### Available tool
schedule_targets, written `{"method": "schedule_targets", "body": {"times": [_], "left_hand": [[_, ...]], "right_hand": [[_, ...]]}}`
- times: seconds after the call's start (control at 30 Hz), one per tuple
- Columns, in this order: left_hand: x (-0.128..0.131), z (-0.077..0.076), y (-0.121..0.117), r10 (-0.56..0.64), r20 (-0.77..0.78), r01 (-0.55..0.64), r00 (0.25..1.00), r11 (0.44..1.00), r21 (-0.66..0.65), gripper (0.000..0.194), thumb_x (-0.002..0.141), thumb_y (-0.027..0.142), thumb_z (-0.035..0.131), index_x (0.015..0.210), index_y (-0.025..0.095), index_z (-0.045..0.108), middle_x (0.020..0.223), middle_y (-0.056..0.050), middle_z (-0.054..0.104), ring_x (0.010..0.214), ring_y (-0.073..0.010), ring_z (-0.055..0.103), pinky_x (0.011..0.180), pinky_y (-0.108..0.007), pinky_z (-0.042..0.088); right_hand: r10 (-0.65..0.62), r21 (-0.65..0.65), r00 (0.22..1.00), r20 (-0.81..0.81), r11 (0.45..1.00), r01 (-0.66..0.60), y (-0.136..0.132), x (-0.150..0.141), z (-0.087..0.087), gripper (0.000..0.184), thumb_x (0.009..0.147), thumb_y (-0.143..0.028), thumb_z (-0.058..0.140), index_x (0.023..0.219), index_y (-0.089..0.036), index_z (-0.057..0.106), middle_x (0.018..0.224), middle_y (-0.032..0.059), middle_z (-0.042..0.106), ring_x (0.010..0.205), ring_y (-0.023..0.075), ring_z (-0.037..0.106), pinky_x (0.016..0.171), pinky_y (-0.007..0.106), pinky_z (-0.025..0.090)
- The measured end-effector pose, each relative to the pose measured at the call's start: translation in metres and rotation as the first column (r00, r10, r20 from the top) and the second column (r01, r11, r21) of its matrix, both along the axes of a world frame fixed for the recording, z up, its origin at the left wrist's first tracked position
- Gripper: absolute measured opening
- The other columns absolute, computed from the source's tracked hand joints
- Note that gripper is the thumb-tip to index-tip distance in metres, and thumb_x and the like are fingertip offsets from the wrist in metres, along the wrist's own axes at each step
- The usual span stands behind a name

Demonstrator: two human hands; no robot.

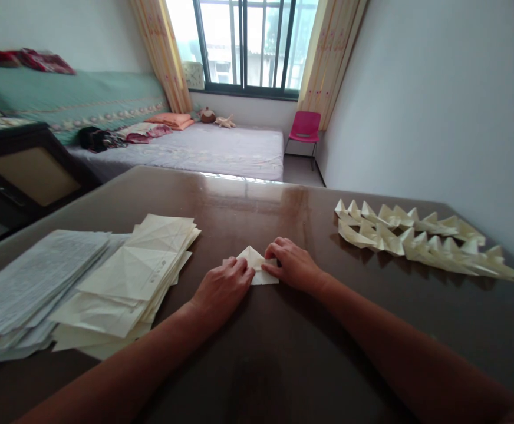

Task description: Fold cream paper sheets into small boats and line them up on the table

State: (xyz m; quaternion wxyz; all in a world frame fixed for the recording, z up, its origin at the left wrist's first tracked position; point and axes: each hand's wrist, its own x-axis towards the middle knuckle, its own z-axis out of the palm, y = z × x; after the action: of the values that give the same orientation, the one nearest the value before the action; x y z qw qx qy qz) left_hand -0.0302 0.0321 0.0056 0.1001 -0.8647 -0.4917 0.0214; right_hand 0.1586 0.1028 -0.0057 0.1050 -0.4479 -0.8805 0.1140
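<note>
A small cream sheet of paper [252,257], folded to a point at its far side, lies on the brown table between my hands. My left hand [224,287] has its fingers together and bent, pressing on the sheet's left part. From the other side my right hand [295,265] grips the paper's right edge between thumb and fingers. Both hands cover parts of the sheet, so its full outline is hidden. To the right stand rows of folded paper boats [398,235] with pointed peaks. A stack of creased cream sheets [127,277] lies to the left.
Beside the cream stack, at the far left, is a pile of printed papers [31,282]. The glossy table [257,353] reaches toward a bed [230,147]. A dark cabinet [31,171] stands at left, and a pink chair [305,126] by the window.
</note>
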Motion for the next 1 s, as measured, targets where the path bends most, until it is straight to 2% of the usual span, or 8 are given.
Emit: {"method": "schedule_targets", "body": {"times": [0.17, 0.27, 0.37, 0.5, 0.57, 0.67, 0.77, 1.0], "left_hand": [[-0.004, -0.002, 0.004, 0.026, 0.021, -0.026, 0.999, 1.0, -0.009, 0.015, 0.088, 0.012, 0.049, 0.097, 0.018, 0.06, 0.097, -0.006, 0.061, 0.088, -0.0227, 0.057, 0.066, -0.032, 0.053], [-0.006, -0.002, 0.006, 0.006, 0.012, -0.006, 1.0, 1.0, 0.005, 0.017, 0.088, 0.012, 0.049, 0.101, 0.017, 0.06, 0.101, -0.007, 0.061, 0.091, -0.0227, 0.057, 0.07, -0.032, 0.053], [-0.007, -0.003, 0.007, -0.006, -0.005, 0.006, 1.0, 1.0, 0.006, 0.02, 0.088, 0.011, 0.049, 0.104, 0.015, 0.061, 0.103, -0.008, 0.062, 0.094, -0.0228, 0.057, 0.073, -0.033, 0.053], [-0.006, -0.002, 0.006, 0.003, -0.044, -0.004, 0.999, 1.0, -0.018, 0.02, 0.087, 0.009, 0.05, 0.102, 0.013, 0.062, 0.099, -0.009, 0.064, 0.09, -0.0228, 0.058, 0.071, -0.033, 0.053], [-0.006, 0.0, 0.006, 0.014, -0.044, -0.015, 0.999, 1.0, -0.025, 0.019, 0.087, 0.009, 0.05, 0.101, 0.014, 0.062, 0.099, -0.009, 0.064, 0.09, -0.0229, 0.058, 0.07, -0.032, 0.052], [-0.008, 0.003, 0.009, 0.026, -0.003, -0.026, 1.0, 0.999, -0.035, 0.016, 0.089, 0.012, 0.05, 0.099, 0.017, 0.061, 0.102, -0.007, 0.063, 0.093, -0.0218, 0.057, 0.07, -0.029, 0.051], [-0.011, 0.003, 0.012, 0.029, 0.041, -0.027, 0.999, 0.999, -0.035, 0.014, 0.089, 0.014, 0.049, 0.097, 0.019, 0.06, 0.102, -0.005, 0.062, 0.095, -0.0204, 0.056, 0.07, -0.028, 0.05], [-0.01, -0.004, 0.011, 0.012, 0.079, -0.011, 0.997, 1.0, -0.013, 0.014, 0.092, 0.019, 0.046, 0.097, 0.021, 0.058, 0.101, -0.004, 0.059, 0.094, -0.0188, 0.054, 0.069, -0.027, 0.05]], "right_hand": [[-0.01, -0.073, 0.999, -0.048, 0.997, 0.007, -0.001, 0.0, -0.001, 0.02, 0.084, -0.039, 0.06, 0.093, -0.022, 0.058, 0.097, 0.002, 0.059, 0.091, 0.0155, 0.054, 0.074, 0.026, 0.04], [-0.014, -0.014, 0.999, -0.05, 1.0, 0.013, -0.003, -0.001, 0.006, 0.025, 0.083, -0.034, 0.062, 0.104, -0.022, 0.056, 0.103, 0.0032, 0.059, 0.095, 0.0171, 0.053, 0.075, 0.027, 0.04], [0.029, 0.081, 0.999, 0.016, 0.996, -0.031, -0.007, -0.002, 0.015, 0.022, 0.085, -0.035, 0.06, 0.104, -0.023, 0.06, 0.107, 0.0053, 0.059, 0.102, 0.0204, 0.051, 0.08, 0.03, 0.04], [0.111, 0.053, 0.987, 0.118, 0.992, -0.118, -0.011, -0.003, 0.02, 0.025, 0.088, -0.044, 0.054, 0.099, -0.024, 0.063, 0.101, 0.0055, 0.062, 0.098, 0.0212, 0.053, 0.081, 0.031, 0.04], [0.056, 0.068, 0.991, 0.121, 0.996, -0.064, -0.012, -0.003, 0.019, 0.03, 0.087, -0.047, 0.055, 0.103, -0.022, 0.061, 0.103, 0.0068, 0.062, 0.098, 0.0216, 0.054, 0.079, 0.031, 0.04], [-0.029, 0.034, 0.993, 0.113, 0.999, 0.025, -0.009, -0.001, 0.015, 0.03, 0.087, -0.049, 0.053, 0.098, -0.021, 0.059, 0.1, 0.0055, 0.063, 0.091, 0.0195, 0.058, 0.072, 0.028, 0.04], [-0.055, -0.03, 0.991, 0.122, 0.998, 0.059, -0.006, 0.001, 0.012, 0.028, 0.086, -0.049, 0.054, 0.093, -0.022, 0.059, 0.098, 0.0033, 0.065, 0.085, 0.0178, 0.06, 0.065, 0.026, 0.038], [-0.095, -0.105, 0.987, 0.132, 0.989, 0.109, -0.005, -0.001, 0.012, 0.03, 0.08, -0.05, 0.057, 0.093, -0.023, 0.062, 0.096, 0.0029, 0.068, 0.084, 0.0186, 0.062, 0.063, 0.027, 0.036]]}}
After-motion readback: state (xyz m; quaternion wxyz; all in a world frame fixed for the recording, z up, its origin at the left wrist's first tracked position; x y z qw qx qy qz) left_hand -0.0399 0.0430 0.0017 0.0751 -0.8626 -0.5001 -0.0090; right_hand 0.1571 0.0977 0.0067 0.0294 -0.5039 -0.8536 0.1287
